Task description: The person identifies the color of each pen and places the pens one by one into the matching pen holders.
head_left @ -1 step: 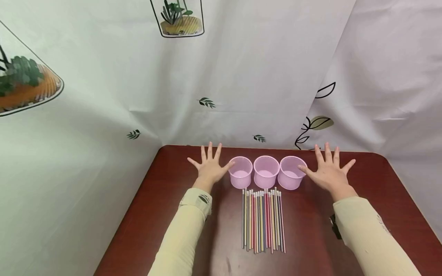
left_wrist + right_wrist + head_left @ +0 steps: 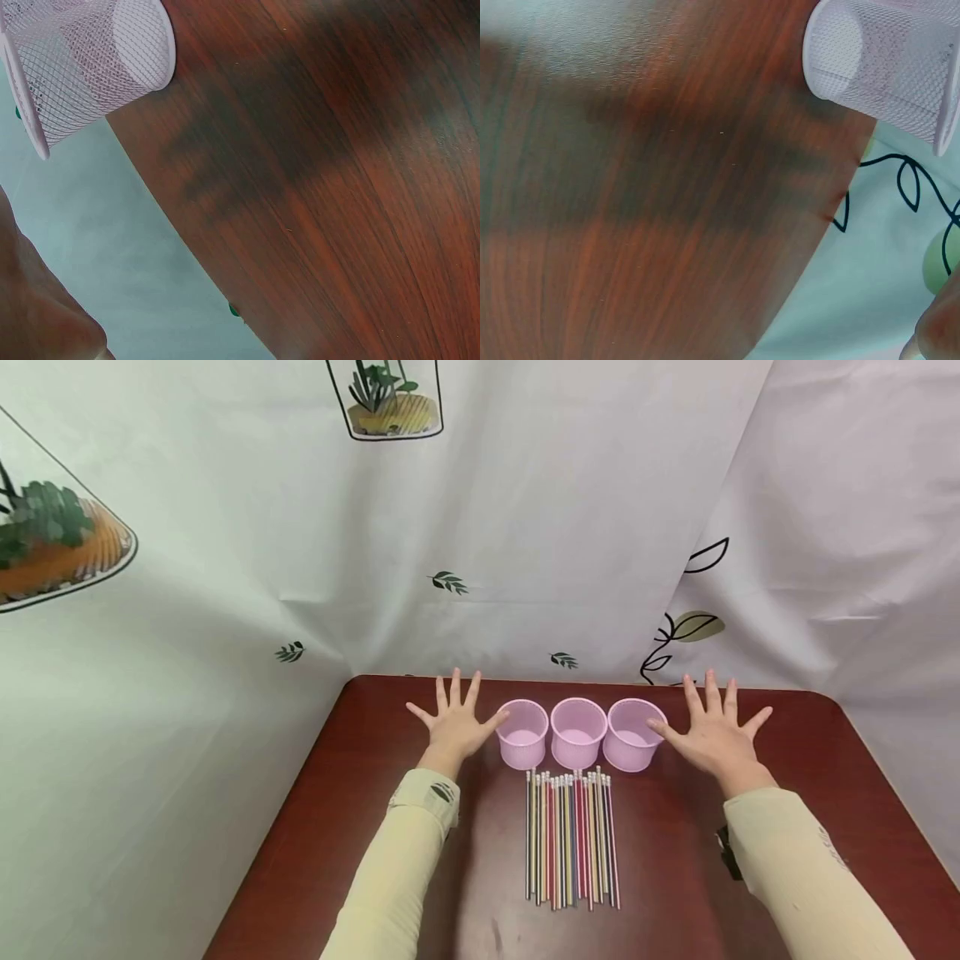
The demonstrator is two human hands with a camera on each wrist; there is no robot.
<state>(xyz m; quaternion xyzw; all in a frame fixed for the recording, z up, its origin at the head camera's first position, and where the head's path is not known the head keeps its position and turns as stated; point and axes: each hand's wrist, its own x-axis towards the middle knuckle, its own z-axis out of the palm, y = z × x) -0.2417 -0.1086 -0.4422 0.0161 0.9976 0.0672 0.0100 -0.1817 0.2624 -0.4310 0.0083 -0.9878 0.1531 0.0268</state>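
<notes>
My left hand, fingers spread wide, hovers at the left of three pink mesh cups, its thumb tip overlapping the rim of the left cup. On the other side my right hand is spread too, its thumb overlapping the right cup. Between these stands the middle cup. All three are upright in a row, with nothing visible inside. In front of them lies a row of several pencils, side by side, eraser ends toward the cups. Both hands hold nothing. Each wrist view shows one mesh cup and a hand's shadow.
The dark red wooden table has rounded far corners. Behind its back edge hangs a pale cloth printed with leaves and plants, and more cloth runs along the left and right sides. A black strap shows below the right cuff.
</notes>
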